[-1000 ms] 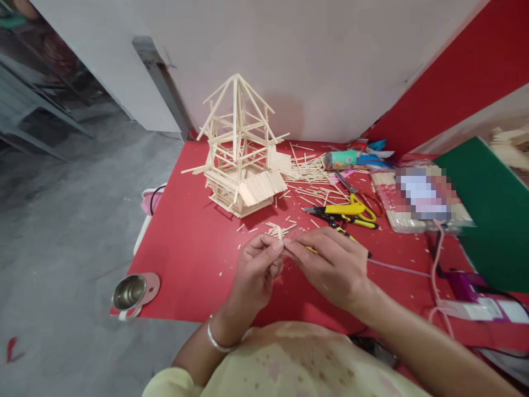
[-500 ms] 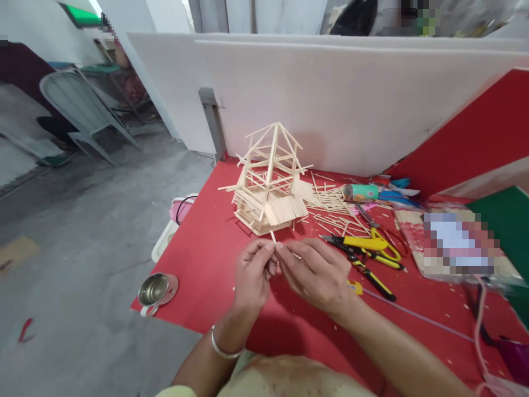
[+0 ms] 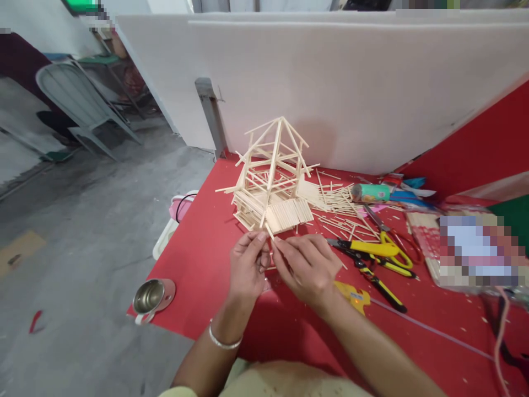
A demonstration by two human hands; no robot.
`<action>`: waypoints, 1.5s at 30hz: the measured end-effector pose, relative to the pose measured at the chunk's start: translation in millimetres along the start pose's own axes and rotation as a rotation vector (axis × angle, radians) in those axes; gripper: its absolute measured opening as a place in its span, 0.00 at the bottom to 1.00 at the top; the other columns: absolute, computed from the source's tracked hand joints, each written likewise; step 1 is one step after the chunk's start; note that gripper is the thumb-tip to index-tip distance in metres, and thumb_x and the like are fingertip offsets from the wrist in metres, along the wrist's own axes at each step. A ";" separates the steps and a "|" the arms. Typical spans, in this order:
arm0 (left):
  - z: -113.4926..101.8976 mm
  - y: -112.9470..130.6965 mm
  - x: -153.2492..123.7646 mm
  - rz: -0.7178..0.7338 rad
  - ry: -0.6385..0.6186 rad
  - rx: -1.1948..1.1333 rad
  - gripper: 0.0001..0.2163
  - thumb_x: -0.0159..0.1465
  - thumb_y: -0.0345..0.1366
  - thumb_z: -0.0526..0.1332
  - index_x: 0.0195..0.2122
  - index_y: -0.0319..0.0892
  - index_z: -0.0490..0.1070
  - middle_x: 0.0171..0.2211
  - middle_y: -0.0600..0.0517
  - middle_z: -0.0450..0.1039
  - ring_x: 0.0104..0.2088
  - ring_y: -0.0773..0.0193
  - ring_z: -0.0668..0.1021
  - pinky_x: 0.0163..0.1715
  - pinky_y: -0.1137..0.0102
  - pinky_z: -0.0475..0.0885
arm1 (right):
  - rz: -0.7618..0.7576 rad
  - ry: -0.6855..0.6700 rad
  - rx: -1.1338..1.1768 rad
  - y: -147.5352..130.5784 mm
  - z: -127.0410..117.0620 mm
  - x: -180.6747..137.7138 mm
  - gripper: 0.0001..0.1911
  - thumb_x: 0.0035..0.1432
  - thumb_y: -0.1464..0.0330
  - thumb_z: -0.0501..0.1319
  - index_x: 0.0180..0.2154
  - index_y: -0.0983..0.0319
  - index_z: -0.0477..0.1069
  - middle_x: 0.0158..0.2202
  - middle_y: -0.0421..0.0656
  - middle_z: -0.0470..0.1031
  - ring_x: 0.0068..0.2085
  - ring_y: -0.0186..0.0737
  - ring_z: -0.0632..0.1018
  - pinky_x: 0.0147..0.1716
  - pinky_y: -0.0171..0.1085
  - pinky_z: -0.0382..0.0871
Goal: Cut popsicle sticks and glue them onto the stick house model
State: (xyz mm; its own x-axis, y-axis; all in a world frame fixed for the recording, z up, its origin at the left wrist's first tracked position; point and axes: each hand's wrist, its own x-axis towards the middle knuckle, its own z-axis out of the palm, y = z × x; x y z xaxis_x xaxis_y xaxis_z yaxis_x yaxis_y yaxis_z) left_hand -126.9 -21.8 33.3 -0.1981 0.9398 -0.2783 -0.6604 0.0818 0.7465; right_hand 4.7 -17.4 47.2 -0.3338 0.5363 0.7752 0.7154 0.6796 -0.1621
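My right hand [image 3: 308,270] pinches a short wooden stick [image 3: 269,231] between thumb and fingers, its upper end pointing at the model. Beside it, my left hand [image 3: 248,264] is closed, thumb pressed to the curled fingers; whatever may be between them is too small to make out. Just beyond both hands stands a house-like stick model [image 3: 273,165], with an open frame of thin sticks rising to a peak. A panel of sticks set side by side [image 3: 289,214] slopes out at its near right side.
Loose sticks [image 3: 347,220] lie right of the model. Nearby are yellow-handled scissors [image 3: 397,248], black-and-yellow pliers [image 3: 380,286], a green-labelled bottle [image 3: 372,192] and a yellow tool with an orange light [image 3: 354,296]. A metal mug [image 3: 165,295] stands at the table's left corner. A white board [image 3: 330,82] rises behind.
My hands have moved slightly apart at the fingertips, and more of the stick shows from my right hand. The view has tilted down a little; the yellow tool is more exposed.
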 end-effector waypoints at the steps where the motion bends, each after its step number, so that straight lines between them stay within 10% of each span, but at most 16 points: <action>1: -1.0 -1.7 2.6 0.017 0.012 0.001 0.12 0.55 0.39 0.73 0.30 0.39 0.72 0.17 0.59 0.66 0.14 0.78 0.62 0.12 0.81 0.53 | 0.009 -0.006 -0.003 0.8 1.7 0.6 0.15 0.54 0.74 0.70 0.45 0.63 0.77 0.36 0.42 0.81 0.36 0.38 0.75 0.39 0.40 0.72; 13: -11.5 -22.8 23.9 0.209 0.092 0.093 0.11 0.55 0.38 0.74 0.34 0.40 0.77 0.20 0.59 0.68 0.18 0.77 0.64 0.18 0.80 0.60 | 0.059 -0.031 0.008 4.1 12.6 2.7 0.14 0.56 0.73 0.68 0.46 0.61 0.78 0.38 0.42 0.81 0.38 0.40 0.75 0.42 0.40 0.73; 45: -5.8 -23.6 22.0 0.177 0.089 0.051 0.10 0.54 0.38 0.74 0.29 0.39 0.77 0.20 0.57 0.70 0.18 0.77 0.65 0.19 0.81 0.61 | 0.119 -0.046 -0.006 8.3 17.1 2.3 0.19 0.60 0.70 0.66 0.53 0.60 0.74 0.39 0.44 0.81 0.39 0.42 0.75 0.43 0.42 0.70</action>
State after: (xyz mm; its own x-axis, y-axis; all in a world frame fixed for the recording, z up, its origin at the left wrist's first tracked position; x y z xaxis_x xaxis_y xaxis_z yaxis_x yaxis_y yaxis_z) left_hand -119.8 -4.9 6.1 -0.3726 0.9082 -0.1906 -0.5723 -0.0632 0.8176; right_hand -0.6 -1.9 37.2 -0.2742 0.6352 0.7220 0.7553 0.6070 -0.2471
